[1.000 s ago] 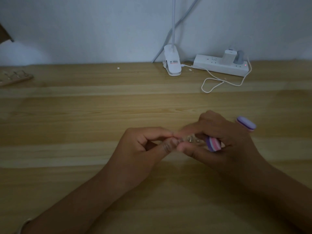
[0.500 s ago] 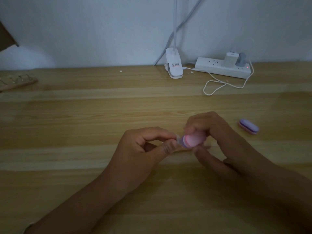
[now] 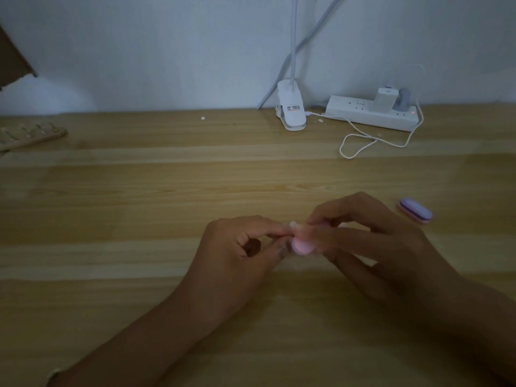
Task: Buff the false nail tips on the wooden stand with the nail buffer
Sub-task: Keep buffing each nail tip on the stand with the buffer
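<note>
Over the middle of the wooden table [image 3: 139, 205] my left hand [image 3: 240, 252] pinches a small false nail tip [image 3: 293, 225] between thumb and forefinger; only a pale sliver of it shows. My right hand [image 3: 371, 241] grips a pink nail buffer [image 3: 303, 246] and holds its rounded end against the tip. The buffer is blurred. A second buffer, purple on top with a pink layer [image 3: 415, 210], lies on the table to the right of my right hand. The wooden stand [image 3: 30, 136] with several nail tips lies far off at the left edge.
A white clip lamp base [image 3: 291, 111] stands at the back wall. Beside it lies a white power strip [image 3: 371, 113] with two plugs and a looping white cable [image 3: 360, 143]. A brown cardboard edge [image 3: 12, 65] shows at the upper left.
My right hand turned the pink buffer from a striped side view to its flat face and brought it against the tip. The buffer then slid slightly toward me. The camera view shifted a little.
</note>
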### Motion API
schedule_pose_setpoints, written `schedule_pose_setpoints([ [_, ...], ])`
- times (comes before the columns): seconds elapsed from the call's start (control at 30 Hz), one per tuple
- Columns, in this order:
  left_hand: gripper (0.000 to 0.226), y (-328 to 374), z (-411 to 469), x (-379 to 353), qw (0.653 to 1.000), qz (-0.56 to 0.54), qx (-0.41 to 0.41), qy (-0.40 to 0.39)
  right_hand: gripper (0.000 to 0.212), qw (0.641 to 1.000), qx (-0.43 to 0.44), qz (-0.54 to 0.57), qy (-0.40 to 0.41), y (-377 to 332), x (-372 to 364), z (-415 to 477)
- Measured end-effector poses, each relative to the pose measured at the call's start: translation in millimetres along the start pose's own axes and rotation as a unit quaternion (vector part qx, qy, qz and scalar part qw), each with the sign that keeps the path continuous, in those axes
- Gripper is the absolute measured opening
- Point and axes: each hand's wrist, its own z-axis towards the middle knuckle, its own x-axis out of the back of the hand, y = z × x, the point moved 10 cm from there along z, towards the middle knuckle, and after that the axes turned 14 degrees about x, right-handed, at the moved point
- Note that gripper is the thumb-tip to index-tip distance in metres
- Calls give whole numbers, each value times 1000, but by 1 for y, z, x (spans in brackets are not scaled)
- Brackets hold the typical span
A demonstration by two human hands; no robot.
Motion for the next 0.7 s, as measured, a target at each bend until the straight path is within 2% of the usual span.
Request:
schedule_pose_setpoints([
  [0.13,10,-3,0,-2,1000,19,-2,-1,29,997,-20,-58,42,8,12,1],
  [0.3,12,1,-2,-3,1000,26,-17,-7,29,999,26,22,7,-3,0,-2],
  [0.47,11,-4,0,-2,1000,12,-1,-1,30,997,-28,-30,64,13,15,-3],
  [0.6,9,-3,0,-4,999,-18,11,-29,22,998,28,7,53,-8,9,0],
  [0.7,14,1,1,-5,997,-54,14,-44,23,998,0,-6,66,3,11,-2],
])
